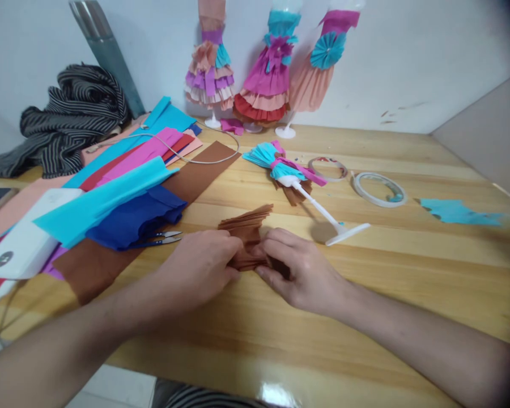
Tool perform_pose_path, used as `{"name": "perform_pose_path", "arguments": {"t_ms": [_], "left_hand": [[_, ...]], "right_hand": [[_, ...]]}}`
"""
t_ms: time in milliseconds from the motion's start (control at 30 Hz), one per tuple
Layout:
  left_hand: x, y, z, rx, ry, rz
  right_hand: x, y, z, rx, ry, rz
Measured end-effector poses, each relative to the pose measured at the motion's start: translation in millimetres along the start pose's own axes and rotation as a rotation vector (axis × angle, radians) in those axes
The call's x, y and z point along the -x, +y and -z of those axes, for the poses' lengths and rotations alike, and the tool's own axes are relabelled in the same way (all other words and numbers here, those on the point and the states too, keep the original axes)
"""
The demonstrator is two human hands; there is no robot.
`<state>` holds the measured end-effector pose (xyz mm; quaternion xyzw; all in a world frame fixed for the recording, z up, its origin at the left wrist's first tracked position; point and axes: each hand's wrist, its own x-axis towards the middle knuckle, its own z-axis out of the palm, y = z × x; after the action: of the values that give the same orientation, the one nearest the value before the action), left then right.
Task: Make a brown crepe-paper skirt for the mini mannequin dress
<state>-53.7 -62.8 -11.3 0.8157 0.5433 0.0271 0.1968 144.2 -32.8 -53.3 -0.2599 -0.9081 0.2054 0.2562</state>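
Observation:
A piece of brown crepe paper (244, 231), folded into narrow pleats, is held between my two hands just above the wooden table. My left hand (208, 258) pinches its left side, fingers curled and thumb below. On the right side my right hand (300, 266) grips the same paper with bent fingers. The pleats fan out at the far end, while part of the near end is hidden by my fingers. Beyond my right hand lies a small doll-like stand (310, 198) with a white stem and base, dressed in turquoise, magenta and brown paper.
Left lie crepe sheets (106, 198), a white box-shaped device (34, 232) and small thread snips (161, 239). Tape rolls (379, 190) and a turquoise scrap (454, 212) sit right. Three paper-dressed stands (266, 85) line the wall, with a bottle (114, 68) and striped cloth (76, 107) at back left.

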Motion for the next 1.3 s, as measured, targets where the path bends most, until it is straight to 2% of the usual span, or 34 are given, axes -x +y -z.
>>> {"name": "perform_pose_path", "arguments": {"t_ms": [300,467,733,867,967,1100,1300], "left_hand": [[5,2,0.6,-0.046,-0.023,-0.071],[5,6,-1.1,-0.078,-0.032,-0.035],[5,4,-8.0,-0.148,-0.016,-0.053],[3,3,-8.2,-0.151,-0.026,-0.073],[2,4,-6.6,-0.158,-0.040,-0.031],[2,5,-3.9,-0.141,-0.026,0.022],[3,4,-1.8,-0.152,-0.023,0.008]], "right_hand": [[0,-5,1,0.054,-0.016,0.124],[1,-9,1,0.098,-0.015,0.117],[1,-5,-2,0.130,-0.014,0.085],[1,-5,-2,0.082,0.000,0.053],[2,-6,-1,0.055,0.002,-0.013],[2,-9,0,0.083,-0.019,-0.104],[0,-11,3,0.139,-0.059,-0.183]]}}
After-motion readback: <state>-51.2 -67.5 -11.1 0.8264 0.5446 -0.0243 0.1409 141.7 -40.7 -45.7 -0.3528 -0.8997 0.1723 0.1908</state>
